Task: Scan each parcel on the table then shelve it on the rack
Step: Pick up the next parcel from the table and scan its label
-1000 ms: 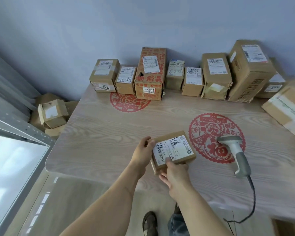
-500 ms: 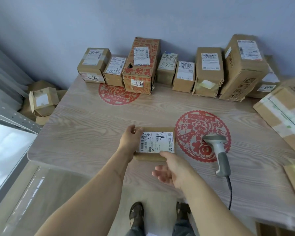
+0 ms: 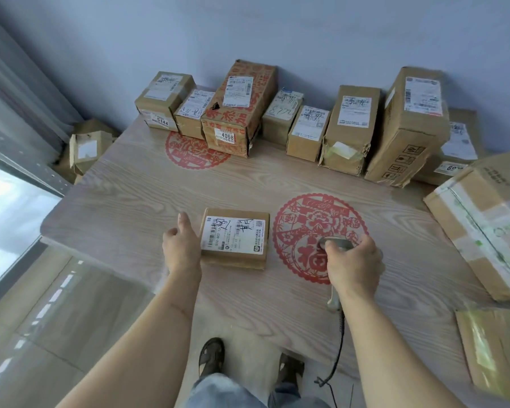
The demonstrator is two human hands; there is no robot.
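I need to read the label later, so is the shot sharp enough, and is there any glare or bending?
Head view: the flat parcel's label is fairly sharp, its barcode visible but small print soft; glare whitens the window at left; wide-angle bending curves the table edge and tilts the back boxes; the right hand on the scanner looks slightly soft.

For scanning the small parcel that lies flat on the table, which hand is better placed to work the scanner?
The right hand: its fingers already curl round the barcode scanner, beside the small parcel. The left hand rests open against the parcel's left edge, so it probably steadies it.
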